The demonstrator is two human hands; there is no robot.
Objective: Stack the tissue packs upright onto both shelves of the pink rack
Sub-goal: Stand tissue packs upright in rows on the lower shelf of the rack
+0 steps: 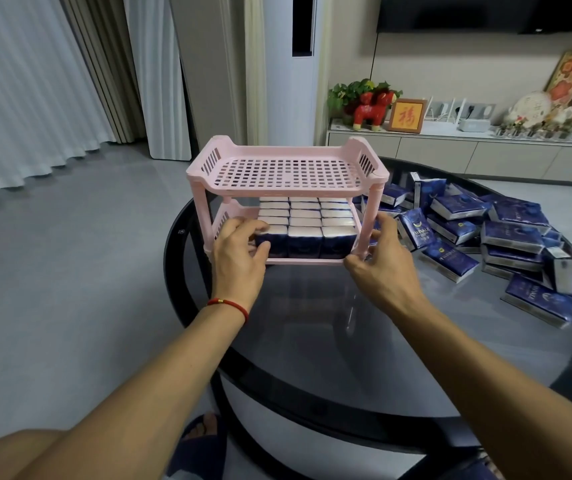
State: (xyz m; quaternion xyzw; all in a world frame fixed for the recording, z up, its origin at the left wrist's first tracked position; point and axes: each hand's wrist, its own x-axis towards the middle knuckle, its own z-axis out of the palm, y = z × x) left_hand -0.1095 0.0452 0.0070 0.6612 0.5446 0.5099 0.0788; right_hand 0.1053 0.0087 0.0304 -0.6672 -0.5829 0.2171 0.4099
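Both forearms reach in from the near edge, over the round dark glass worktop (312,341) that carries everything. On it stands the pink rack (288,199), toward the far left. Its lower shelf (308,260) looks full: upright tissue packs (307,230) sit in three tidy rows, white tops up. Its top shelf (288,171) holds nothing yet. Right of the rack, the loose packs (506,237) lie in a scattered heap, well within reach.

I judge the lower-shelf step to be at its close, with the person squaring the front row and steadying the rack. Next comes the top shelf: taking packs from the heap and standing them on end.

As for the grip, the left hand (239,251) curls its fingers round the near-left pack at the shelf's front. The right hand (381,258) holds the rack's near-right post, thumb at the shelf's front rail and fingers curled behind the post.
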